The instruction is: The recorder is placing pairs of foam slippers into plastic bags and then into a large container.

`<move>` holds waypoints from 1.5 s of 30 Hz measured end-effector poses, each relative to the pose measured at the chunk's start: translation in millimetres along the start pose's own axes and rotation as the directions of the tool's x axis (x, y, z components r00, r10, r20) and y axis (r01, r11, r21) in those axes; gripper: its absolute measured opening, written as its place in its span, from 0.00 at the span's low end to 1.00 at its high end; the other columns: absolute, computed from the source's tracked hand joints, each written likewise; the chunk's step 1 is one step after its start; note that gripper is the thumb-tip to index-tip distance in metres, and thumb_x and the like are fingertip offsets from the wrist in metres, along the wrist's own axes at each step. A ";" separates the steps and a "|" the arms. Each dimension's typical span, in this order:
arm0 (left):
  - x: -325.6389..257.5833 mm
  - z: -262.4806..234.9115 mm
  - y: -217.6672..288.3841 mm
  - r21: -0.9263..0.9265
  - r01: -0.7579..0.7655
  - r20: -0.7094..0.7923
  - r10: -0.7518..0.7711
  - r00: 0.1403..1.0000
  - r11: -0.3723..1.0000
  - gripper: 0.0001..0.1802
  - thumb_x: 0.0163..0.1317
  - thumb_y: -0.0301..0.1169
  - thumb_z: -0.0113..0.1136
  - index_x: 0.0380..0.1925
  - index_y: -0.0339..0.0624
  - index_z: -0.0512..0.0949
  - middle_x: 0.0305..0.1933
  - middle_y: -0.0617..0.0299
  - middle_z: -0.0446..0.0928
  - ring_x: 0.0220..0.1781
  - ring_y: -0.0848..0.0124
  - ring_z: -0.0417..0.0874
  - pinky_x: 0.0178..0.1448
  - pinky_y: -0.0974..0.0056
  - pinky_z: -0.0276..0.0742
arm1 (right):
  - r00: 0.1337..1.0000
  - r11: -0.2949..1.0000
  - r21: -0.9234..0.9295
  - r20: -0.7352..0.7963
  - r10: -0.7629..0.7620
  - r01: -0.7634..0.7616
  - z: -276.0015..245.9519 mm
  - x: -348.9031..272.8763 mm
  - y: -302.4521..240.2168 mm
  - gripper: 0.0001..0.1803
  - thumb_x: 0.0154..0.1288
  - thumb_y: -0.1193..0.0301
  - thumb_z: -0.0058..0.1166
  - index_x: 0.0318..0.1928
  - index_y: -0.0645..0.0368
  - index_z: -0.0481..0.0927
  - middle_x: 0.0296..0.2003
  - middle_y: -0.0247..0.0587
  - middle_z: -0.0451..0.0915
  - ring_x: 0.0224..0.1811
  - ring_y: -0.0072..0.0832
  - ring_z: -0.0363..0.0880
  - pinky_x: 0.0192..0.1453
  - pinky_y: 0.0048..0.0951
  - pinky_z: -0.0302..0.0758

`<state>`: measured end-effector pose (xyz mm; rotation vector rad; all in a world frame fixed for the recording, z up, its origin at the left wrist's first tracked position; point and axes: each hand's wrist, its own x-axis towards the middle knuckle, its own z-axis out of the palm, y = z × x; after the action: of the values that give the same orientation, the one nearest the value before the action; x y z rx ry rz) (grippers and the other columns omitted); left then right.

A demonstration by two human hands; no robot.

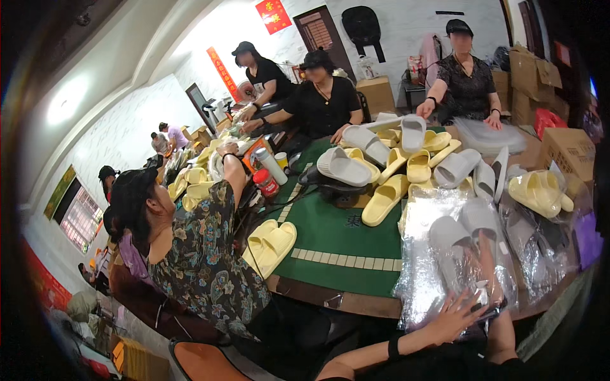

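A pair of grey slippers (pixel 450 244) lies in a clear plastic bag (pixel 419 279) at the near right of the table. My left hand (pixel 452 317) rests on the bag's near end, its fingers spread. My right hand (pixel 488 263) lies along the right grey slipper, its fingers stretched out toward the far side and partly blurred by plastic glare. More clear bags lie beneath. Just right of my hands are other bagged slippers (pixel 537 244), and a yellow pair (pixel 541 192) lies beyond them.
A heap of loose yellow and grey slippers (pixel 394 155) covers the table's far middle. Another yellow pair (pixel 270 247) sits on the green mat (pixel 343 247). Co-workers sit at the left and far side. A red-lidded jar (pixel 265 183), a flask (pixel 271 166) and a carton (pixel 565 152) stand around.
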<state>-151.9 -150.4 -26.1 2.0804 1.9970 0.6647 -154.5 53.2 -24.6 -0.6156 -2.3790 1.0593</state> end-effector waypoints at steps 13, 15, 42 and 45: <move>-0.3 -29.3 -6.0 0.151 0.058 -0.059 -0.049 0.997 0.987 0.33 0.62 0.36 0.52 0.68 0.67 0.56 0.75 0.52 0.41 0.72 0.40 0.46 0.65 0.29 0.46 | 0.958 0.874 -0.435 0.266 -0.104 0.216 -29.4 -95.4 -24.4 0.37 0.53 0.54 0.60 0.65 0.40 0.64 0.69 0.55 0.49 0.71 0.53 0.47 0.70 0.55 0.46; 0.5 -18.9 -4.3 0.119 0.059 -0.048 -0.054 0.997 0.991 0.33 0.62 0.36 0.51 0.68 0.68 0.56 0.75 0.52 0.42 0.72 0.40 0.46 0.65 0.29 0.47 | 0.950 0.848 -0.504 0.312 0.002 0.164 -23.7 -90.7 -11.4 0.38 0.49 0.60 0.63 0.64 0.42 0.66 0.66 0.57 0.56 0.70 0.51 0.51 0.69 0.53 0.50; -9.2 -128.4 4.1 -0.336 -0.318 -0.272 0.232 0.934 0.886 0.41 0.57 0.44 0.62 0.67 0.47 0.56 0.69 0.44 0.54 0.65 0.49 0.64 0.65 0.50 0.61 | 0.976 0.974 -0.228 0.211 0.046 0.003 -24.0 -120.5 36.9 0.20 0.50 0.69 0.61 0.45 0.59 0.76 0.41 0.52 0.77 0.44 0.47 0.75 0.49 0.40 0.71; -31.8 -188.1 32.5 -0.037 -0.674 -0.735 0.437 0.519 0.737 0.24 0.52 0.35 0.64 0.47 0.31 0.74 0.55 0.45 0.70 0.53 0.48 0.72 0.55 0.54 0.70 | 0.973 0.954 -0.211 0.134 -0.189 0.214 -23.7 -122.9 -12.7 0.14 0.52 0.68 0.59 0.38 0.59 0.77 0.32 0.48 0.77 0.36 0.47 0.75 0.41 0.42 0.71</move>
<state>-204.4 -216.8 147.9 2.4713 1.1856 2.0128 -46.1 -10.6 -28.6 -0.3836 -2.6172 0.7626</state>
